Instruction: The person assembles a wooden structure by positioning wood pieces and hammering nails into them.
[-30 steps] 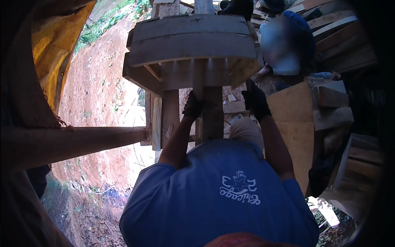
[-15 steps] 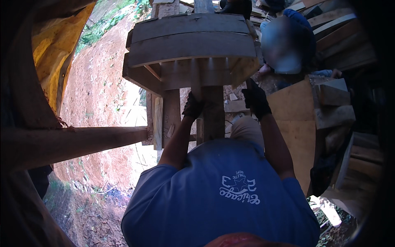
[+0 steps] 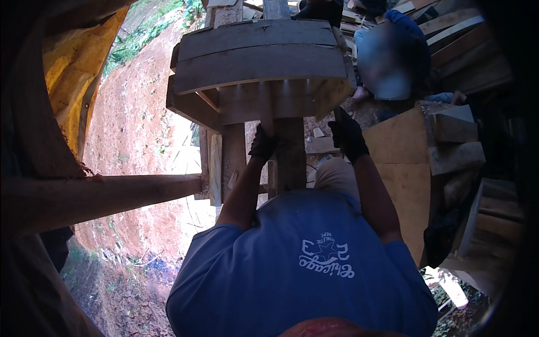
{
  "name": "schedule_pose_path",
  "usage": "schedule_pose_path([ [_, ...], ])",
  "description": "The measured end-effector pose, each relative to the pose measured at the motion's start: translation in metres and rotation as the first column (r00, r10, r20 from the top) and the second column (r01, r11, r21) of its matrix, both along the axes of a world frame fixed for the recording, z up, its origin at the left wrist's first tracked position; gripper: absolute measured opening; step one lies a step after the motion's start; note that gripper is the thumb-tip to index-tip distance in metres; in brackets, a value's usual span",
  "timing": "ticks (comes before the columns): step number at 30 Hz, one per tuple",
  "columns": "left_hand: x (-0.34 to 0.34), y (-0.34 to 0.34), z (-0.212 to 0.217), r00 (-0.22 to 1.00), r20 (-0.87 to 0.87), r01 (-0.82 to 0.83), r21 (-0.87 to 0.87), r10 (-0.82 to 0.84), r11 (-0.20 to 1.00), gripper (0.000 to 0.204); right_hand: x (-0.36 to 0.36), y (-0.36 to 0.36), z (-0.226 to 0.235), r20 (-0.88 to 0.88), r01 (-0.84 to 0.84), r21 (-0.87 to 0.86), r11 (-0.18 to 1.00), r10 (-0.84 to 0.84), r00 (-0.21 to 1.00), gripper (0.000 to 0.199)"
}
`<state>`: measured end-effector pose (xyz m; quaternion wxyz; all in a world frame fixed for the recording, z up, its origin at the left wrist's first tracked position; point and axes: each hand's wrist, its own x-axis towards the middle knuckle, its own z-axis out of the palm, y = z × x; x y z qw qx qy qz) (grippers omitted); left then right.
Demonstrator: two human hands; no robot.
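A wooden crate (image 3: 258, 62) of nailed boards rests on the plank bench (image 3: 290, 163) in front of me, its open side toward me. My left hand (image 3: 262, 144), in a dark glove, is closed at the near end of a narrow wooden slat (image 3: 265, 106) that runs into the crate. To the right, just outside the crate's near right corner, my gloved right hand (image 3: 350, 137) is closed. A short, dark, stick-like end shows at its top, but shadow hides what the hand holds.
A thick wooden pole (image 3: 112, 196) juts in from the left. At right stands a large plywood-sided box (image 3: 396, 185) with stacked wood blocks (image 3: 457, 140). Beyond it another person (image 3: 412, 45) sits near piled boards (image 3: 466, 45). A yellow tarp (image 3: 78, 73) hangs at far left.
Almost nothing differs. Both hands keep their places at the crate, and the view has shifted very slightly.
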<state>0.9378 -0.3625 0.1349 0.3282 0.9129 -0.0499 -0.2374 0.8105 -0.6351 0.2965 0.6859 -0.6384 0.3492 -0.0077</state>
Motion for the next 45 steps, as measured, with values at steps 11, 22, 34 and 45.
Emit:
schedule_pose_path([
  [11, -0.001, 0.003, -0.02, 0.995, 0.103, 0.009, 0.0, -0.009, 1.0, 0.093, 0.001, 0.001, 0.007, -0.022, -0.008, -0.005, 1.0, 0.008, 1.0, 0.064],
  [22, -0.001, 0.001, -0.015, 0.995, 0.101, -0.001, -0.02, 0.003, 1.0, 0.092, 0.003, 0.004, 0.025, -0.075, -0.047, -0.057, 0.997, 0.042, 0.996, 0.064],
  [34, 0.0, 0.0, -0.006, 0.998, 0.054, 0.031, -0.016, -0.03, 0.999, 0.094, -0.002, 0.0, 0.013, -0.011, -0.013, 0.007, 1.0, 0.013, 1.0, 0.067],
  [45, -0.004, -0.003, -0.006, 0.998, 0.063, 0.006, -0.018, -0.005, 1.0, 0.09, -0.044, 0.001, -0.017, -0.03, 0.017, 0.045, 0.999, -0.015, 0.999, 0.067],
])
